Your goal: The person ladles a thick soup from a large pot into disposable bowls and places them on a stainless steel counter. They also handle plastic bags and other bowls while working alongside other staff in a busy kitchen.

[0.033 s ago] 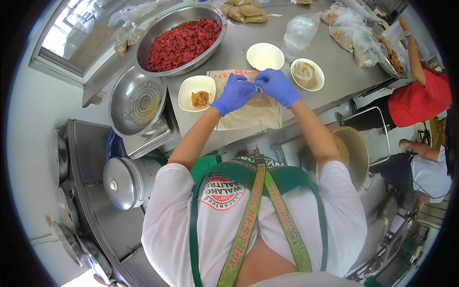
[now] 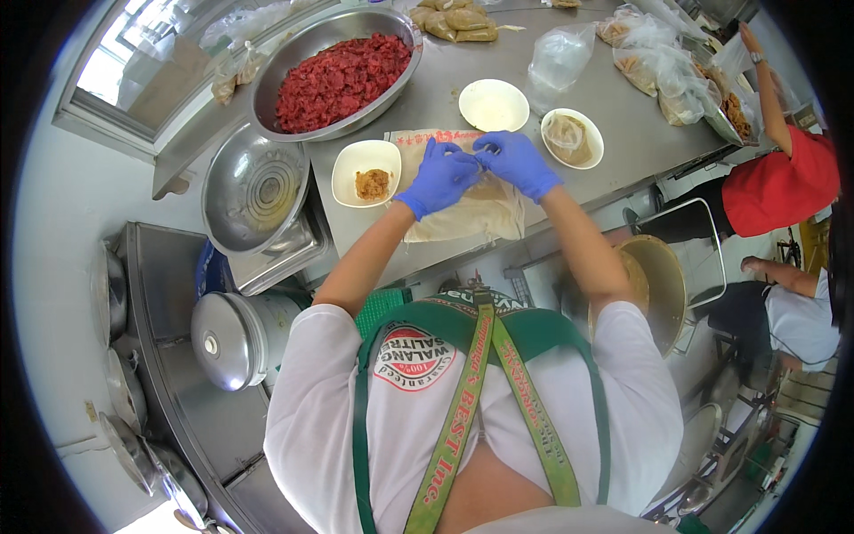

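Note:
My left hand and my right hand, both in blue gloves, meet over a cream cloth on the steel table. Their fingertips pinch together at the neck of a clear plastic bag with brownish contents. The bag lies on the cloth, and my fingers hide much of its upper part. Left of my left hand stands a white bowl with a lump of brown paste. To the right of my right hand, another white bowl holds a filled bag. A third white bowl sits just beyond my hands.
A large steel basin of red chopped meat stands at the far left, near an empty metal bowl. Filled brown bags and clear plastic bags lie farther back. At right are bagged foods and a person in red.
My left hand has shifted very slightly to the right. My right hand stays nearly where it was, with fingers still pinched. A person in white at the right has moved a little.

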Tool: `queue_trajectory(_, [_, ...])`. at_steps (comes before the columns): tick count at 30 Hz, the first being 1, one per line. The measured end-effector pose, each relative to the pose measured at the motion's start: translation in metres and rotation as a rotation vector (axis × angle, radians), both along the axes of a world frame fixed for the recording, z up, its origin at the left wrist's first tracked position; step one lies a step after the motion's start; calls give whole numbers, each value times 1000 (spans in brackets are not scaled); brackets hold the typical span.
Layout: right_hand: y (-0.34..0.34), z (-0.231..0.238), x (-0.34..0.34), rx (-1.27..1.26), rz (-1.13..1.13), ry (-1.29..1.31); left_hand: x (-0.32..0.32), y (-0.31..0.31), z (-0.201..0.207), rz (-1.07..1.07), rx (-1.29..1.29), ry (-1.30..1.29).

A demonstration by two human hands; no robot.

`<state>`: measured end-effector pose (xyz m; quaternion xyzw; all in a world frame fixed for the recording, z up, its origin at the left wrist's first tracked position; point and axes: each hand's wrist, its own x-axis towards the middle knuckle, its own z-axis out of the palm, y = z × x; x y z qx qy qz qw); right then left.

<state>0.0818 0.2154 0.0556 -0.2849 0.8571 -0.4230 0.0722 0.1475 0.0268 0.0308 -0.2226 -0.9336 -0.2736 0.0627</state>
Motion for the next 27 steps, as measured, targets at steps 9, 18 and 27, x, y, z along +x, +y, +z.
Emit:
queue_trajectory(9, [5, -19, -10, -91, -14, -516, 17, 28, -3, 88, -314, 177])
queue_trajectory(18, [13, -8, 9, -296, 35, -572, -2, 11, 52, 115, 996, -683])
queue_trajectory(27, [95, 0, 24, -407, -557, -128, -77, -1, 87, 132, 1017, -548])
